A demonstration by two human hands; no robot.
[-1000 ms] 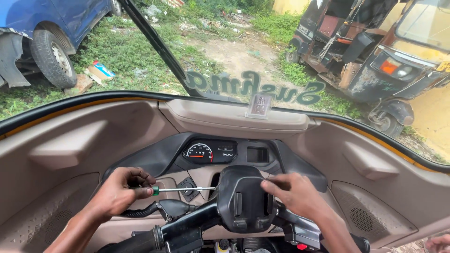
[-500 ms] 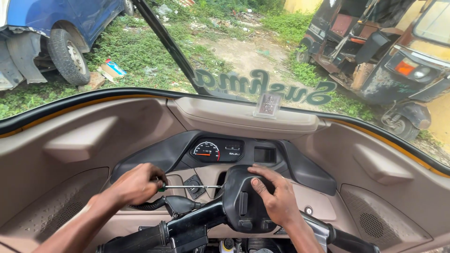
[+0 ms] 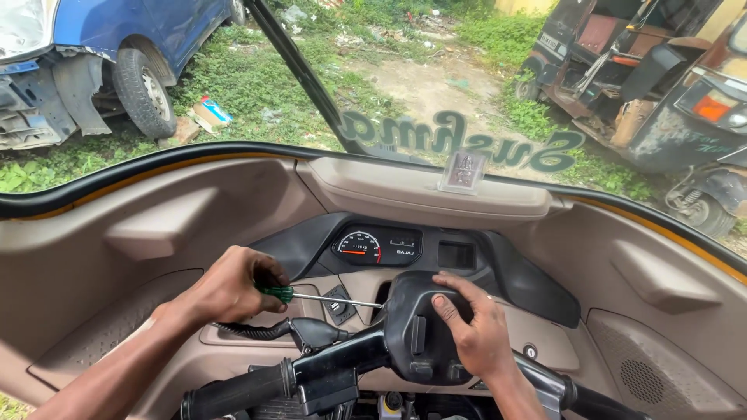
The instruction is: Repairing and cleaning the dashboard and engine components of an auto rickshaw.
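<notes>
A broad beige plastic dashboard [image 3: 179, 225] fills the cabin from left to right, with a curved windscreen [image 3: 373, 85] above it at the far side. Through the glass a battered blue car [image 3: 101, 54] sits on grass at the far left, and a dark three-wheeled vehicle [image 3: 669, 101] stands at the far right. In the middle of the dashboard a black instrument panel [image 3: 389, 245] carries a round dial with a red needle.

Nearer, a black handlebar [image 3: 257, 389] runs across the bottom, and at its centre sits a black, rounded plastic handlebar cover [image 3: 416, 323]. The right hand [image 3: 475, 327] lies over the right side of this cover, its fingers bent and pressing on the top edge, the thumb down along the front. The left hand [image 3: 233, 284] is to the left of the cover, closed in a fist around the handle of a green-handled screwdriver with a thin steel shaft [image 3: 311, 296]. The screwdriver lies level, pointing right; its tip reaches the left edge of the cover, just over a small black switch [image 3: 336, 305] on the beige panel. Whether the tip sits in a screw cannot be told.
</notes>
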